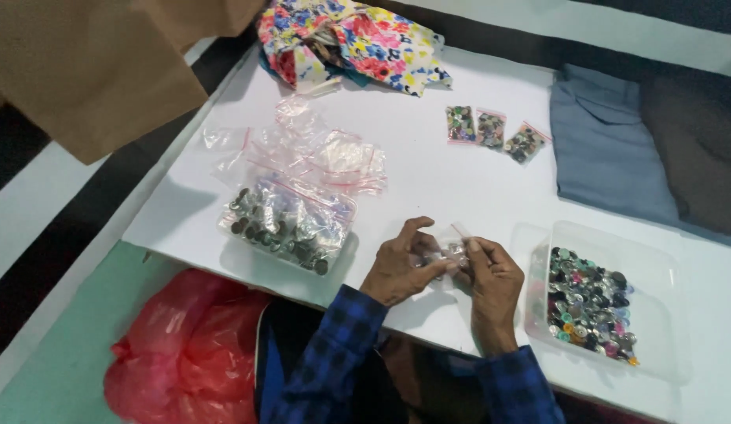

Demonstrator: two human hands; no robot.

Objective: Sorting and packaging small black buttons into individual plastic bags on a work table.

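Note:
Both my hands meet over the near edge of the white table [428, 180]. My left hand [401, 267] and my right hand [491, 279] pinch a small clear zip bag [453, 245] between their fingertips. Something small and pale shows inside the bag, but I cannot tell what it is. A clear plastic tray [664, 267] full of mixed coloured buttons [589, 302] stands just right of my right hand. Left of my left hand lies a larger clear bag of dark and silvery buttons [287, 224].
Several empty clear zip bags [318, 149] lie behind the big bag. Three small filled button bags [491, 129] sit at the back. Floral cloth [357, 39], grey-blue cloth [609, 149] and dark cloth [695, 149] lie on the table. A red plastic bag [185, 353] lies below.

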